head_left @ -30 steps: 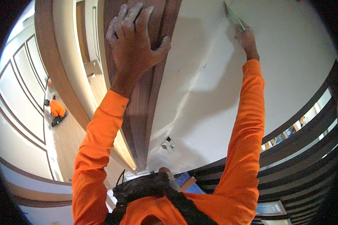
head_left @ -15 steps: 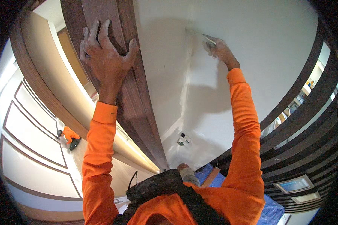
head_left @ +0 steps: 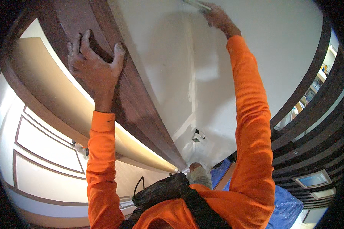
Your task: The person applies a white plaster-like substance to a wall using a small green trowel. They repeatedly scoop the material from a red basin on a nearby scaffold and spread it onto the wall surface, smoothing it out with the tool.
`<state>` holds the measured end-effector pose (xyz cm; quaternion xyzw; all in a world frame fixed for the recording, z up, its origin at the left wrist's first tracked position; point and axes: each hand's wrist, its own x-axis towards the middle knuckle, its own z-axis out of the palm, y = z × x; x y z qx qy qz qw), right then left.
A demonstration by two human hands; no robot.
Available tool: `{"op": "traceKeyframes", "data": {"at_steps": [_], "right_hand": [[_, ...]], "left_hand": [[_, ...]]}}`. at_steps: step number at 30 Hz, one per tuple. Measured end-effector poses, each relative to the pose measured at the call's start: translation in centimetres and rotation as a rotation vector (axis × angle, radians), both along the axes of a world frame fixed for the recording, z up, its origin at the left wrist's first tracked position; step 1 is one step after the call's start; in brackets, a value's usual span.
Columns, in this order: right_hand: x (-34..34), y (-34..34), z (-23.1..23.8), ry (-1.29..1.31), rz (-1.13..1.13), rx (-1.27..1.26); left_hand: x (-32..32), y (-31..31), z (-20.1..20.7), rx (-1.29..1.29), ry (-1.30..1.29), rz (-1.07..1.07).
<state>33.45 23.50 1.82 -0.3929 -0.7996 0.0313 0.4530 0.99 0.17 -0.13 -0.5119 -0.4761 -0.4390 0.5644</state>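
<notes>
High on the pale wall (head_left: 271,57), my right hand (head_left: 219,22) grips a putty knife (head_left: 197,4), its blade partly cut off by the top of the view. A whitish filler seam (head_left: 191,68) runs down the wall below the blade. On the left, my left hand (head_left: 97,70) rests against the dark brown wooden frame (head_left: 135,110), thumb apart and fingers spread and somewhat bent. Whitish dust coats its fingertips. Nothing is in that hand.
Low on the wall is an open socket box (head_left: 198,135). Blue plastic sheeting (head_left: 284,206) covers something at the lower right, near dark slatted panelling (head_left: 317,152). A lit pale wooden panel (head_left: 53,72) curves along the left. Another person in orange is partly visible far left.
My right hand with the putty knife has moved up the wall along the seam. The view has shifted, and my left hand remains on the wooden frame.
</notes>
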Motion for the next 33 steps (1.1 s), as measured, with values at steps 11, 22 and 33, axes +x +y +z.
{"op": "traceKeyframes", "data": {"at_steps": [11, 22, 33], "right_hand": [[1.2, -0.8, -19.6, 0.002, 0.034, 0.082], [-1.4, -4.4, -23.5, 0.137, -0.394, 0.152], [-13.7, -1.7, -13.4, 0.265, -0.495, 0.172]], "left_hand": [[0.3, 0.7, -0.4, 0.023, 0.088, 0.034], [0.7, 0.2, -0.6, -0.005, 0.063, 0.041], [0.5, 0.3, -0.6, -0.012, 0.022, 0.078]]}}
